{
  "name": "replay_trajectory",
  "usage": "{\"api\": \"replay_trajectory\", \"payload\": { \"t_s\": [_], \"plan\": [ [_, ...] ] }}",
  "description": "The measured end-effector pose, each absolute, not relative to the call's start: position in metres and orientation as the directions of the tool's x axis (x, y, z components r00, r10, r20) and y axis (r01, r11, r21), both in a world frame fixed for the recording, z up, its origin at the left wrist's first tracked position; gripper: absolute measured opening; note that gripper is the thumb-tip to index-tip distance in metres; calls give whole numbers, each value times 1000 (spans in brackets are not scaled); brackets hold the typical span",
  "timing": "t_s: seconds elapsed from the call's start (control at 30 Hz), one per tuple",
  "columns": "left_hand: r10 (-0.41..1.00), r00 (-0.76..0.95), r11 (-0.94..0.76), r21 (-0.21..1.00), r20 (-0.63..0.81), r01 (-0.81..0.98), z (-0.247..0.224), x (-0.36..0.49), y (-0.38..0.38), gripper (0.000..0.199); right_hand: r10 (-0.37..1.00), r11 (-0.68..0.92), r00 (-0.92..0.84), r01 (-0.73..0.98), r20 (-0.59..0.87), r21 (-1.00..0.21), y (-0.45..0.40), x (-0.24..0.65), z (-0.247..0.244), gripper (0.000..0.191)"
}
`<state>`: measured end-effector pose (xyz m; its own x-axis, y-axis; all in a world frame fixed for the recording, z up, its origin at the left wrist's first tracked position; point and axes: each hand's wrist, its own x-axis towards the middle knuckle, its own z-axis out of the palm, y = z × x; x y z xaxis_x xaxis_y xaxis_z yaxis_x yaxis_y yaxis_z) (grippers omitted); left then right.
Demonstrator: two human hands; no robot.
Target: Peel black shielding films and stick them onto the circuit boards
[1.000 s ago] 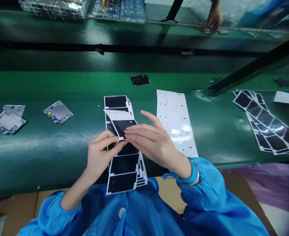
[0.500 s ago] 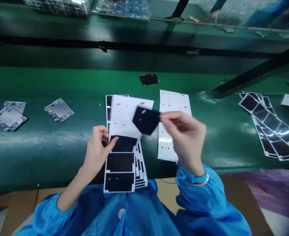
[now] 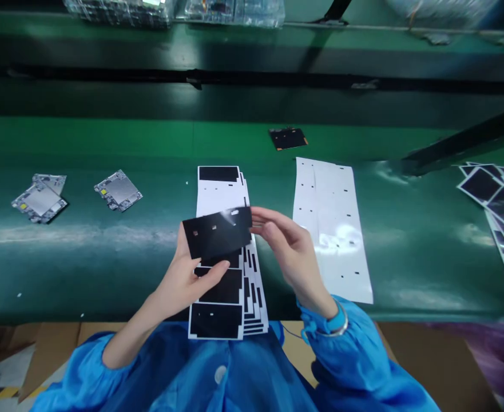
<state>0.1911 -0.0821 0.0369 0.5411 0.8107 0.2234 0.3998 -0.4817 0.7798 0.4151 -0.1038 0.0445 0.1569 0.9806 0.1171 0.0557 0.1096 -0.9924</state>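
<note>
A black die-cut sticker (image 3: pixel 217 233) with small holes is held up above the sheets, slightly tilted. My right hand (image 3: pixel 292 252) pinches its right end between thumb and fingers. At its left end is my left hand (image 3: pixel 183 286), the fingers partly hidden behind it and the thumb stretched out below. Beneath lies a stack of white backing sheets (image 3: pixel 216 198) with black stickers in rows. One patch of the top sheet is bare white. Part of the stack is covered by my hands and the held sticker.
A white sheet with small holes (image 3: pixel 329 223) lies to the right. Circuit boards (image 3: pixel 118 190) rest on the left of the green bench, and a black-covered board (image 3: pixel 288 138) at the back. More sticker sheets (image 3: pixel 483 186) lie far right, near a dark slanted post (image 3: pixel 461 140).
The black sticker has moved left and down, now spanning both hands. My left hand has left the top sheet's edge for the sticker. The white flap raised earlier lies flat.
</note>
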Motion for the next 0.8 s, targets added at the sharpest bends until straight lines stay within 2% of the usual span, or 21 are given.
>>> {"api": "replay_trajectory", "payload": {
  "t_s": [0.1,0.2,0.3,0.37,0.43,0.5,0.53,0.63,0.7,0.73,0.8],
  "plan": [
    [783,581,-515,756,223,404,39,191,-86,22,993,64,96,1,64,-998,-100,416,42,26],
    [736,641,-595,660,217,459,43,188,-83,21,996,50,68,77,56,-996,-100,415,44,21],
    [758,637,-632,397,139,666,45,172,-54,31,960,187,129,371,250,-910,-104,414,48,16],
    [851,509,-525,254,131,812,41,153,-23,42,889,292,118,597,442,-747,-108,416,50,12],
    [945,284,-313,195,166,929,33,130,6,55,820,347,68,731,568,-587,-113,421,52,11],
    [970,192,-219,189,148,957,22,113,22,56,787,369,25,782,617,-502,-118,427,53,12],
    [967,220,-242,209,126,947,16,108,24,50,780,372,15,792,626,-483,-120,430,53,13],
    [881,468,-459,358,65,813,8,104,11,18,771,366,19,804,636,-468,-123,435,53,16],
    [842,531,-513,444,94,735,10,107,2,11,774,356,33,803,632,-478,-124,436,53,16],
    [850,514,-504,457,113,733,13,109,1,19,777,353,35,802,628,-482,-123,435,53,16],
    [878,467,-465,430,107,774,20,113,7,54,782,356,30,799,623,-485,-123,434,54,16]
  ]
}}
